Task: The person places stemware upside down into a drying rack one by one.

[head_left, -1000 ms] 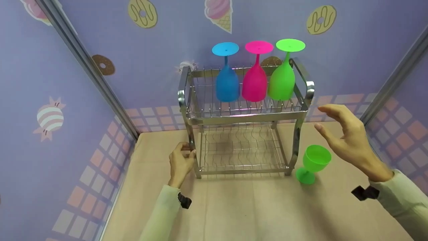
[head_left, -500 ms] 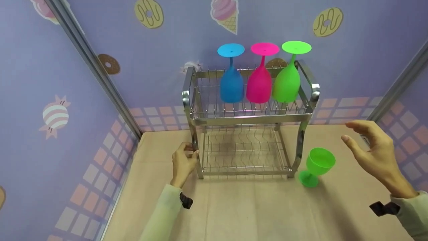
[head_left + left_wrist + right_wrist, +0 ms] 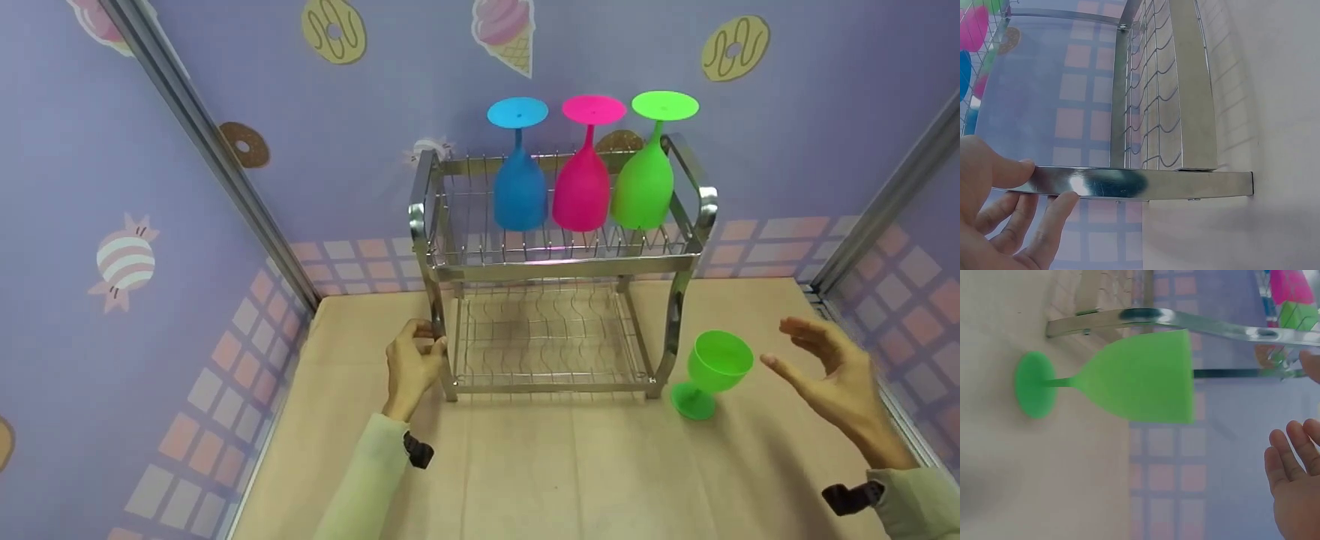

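A two-tier metal dish rack [image 3: 562, 268] stands against the back wall. My left hand [image 3: 412, 364] pinches its front left leg between thumb and fingers, as the left wrist view shows on the metal strip [image 3: 1129, 183]. To the right of the rack a green goblet [image 3: 720, 360] stands upright on its foot. Just right of its bowl is my right hand [image 3: 836, 382], thumb and fingers spread apart with nothing between them. In the right wrist view the same goblet [image 3: 1140, 377] appears sideways, apart from the fingers [image 3: 1283, 455].
Upside down on the rack's top tier are a blue goblet [image 3: 520, 191], a pink goblet [image 3: 582, 191] and another green goblet [image 3: 643, 187]. The lower tier [image 3: 551, 326] has wavy wire dividers. Patterned walls close in the cloth-covered table [image 3: 525, 472] at the back and sides.
My right hand has moved away from the rack's upper right side, then down to beside the standing green goblet. My left hand keeps its hold on the rack leg.
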### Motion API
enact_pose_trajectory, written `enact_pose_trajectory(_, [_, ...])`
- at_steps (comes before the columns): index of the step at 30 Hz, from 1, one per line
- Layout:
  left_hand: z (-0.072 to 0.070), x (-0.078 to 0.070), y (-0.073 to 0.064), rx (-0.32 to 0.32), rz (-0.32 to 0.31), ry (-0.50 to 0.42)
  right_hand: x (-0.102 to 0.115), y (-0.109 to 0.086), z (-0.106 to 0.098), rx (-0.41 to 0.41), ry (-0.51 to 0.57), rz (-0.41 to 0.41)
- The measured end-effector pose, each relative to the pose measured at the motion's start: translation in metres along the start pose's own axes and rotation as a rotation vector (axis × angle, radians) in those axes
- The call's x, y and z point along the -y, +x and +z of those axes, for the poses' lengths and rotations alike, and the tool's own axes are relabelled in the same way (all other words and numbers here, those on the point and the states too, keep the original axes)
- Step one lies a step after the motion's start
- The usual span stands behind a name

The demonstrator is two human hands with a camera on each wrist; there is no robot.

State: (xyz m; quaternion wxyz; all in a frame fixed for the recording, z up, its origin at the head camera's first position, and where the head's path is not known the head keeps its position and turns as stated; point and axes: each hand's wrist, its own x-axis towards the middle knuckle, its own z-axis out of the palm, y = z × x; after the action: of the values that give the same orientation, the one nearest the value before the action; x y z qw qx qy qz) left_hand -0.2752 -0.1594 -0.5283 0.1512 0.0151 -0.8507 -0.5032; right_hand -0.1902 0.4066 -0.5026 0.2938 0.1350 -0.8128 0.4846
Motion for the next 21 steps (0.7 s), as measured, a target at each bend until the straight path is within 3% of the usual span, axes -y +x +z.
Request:
enact_pose_trajectory(8, [0.001,0.002,-0.001,-0.010,0.021,-0.017,-0.031,-0.029,0.014,0.008,0.046,0.184])
enact_pose_trajectory(16, [0.003,0.003,0.000,-0.007,0.029,-0.023,-0.054,-0.055,0.036,0.014,0.068,0.303])
enact_pose_trajectory(21, [0.003,0.003,-0.001,-0.013,0.027,-0.025,-0.063,-0.065,0.052,0.072,0.079,0.397])
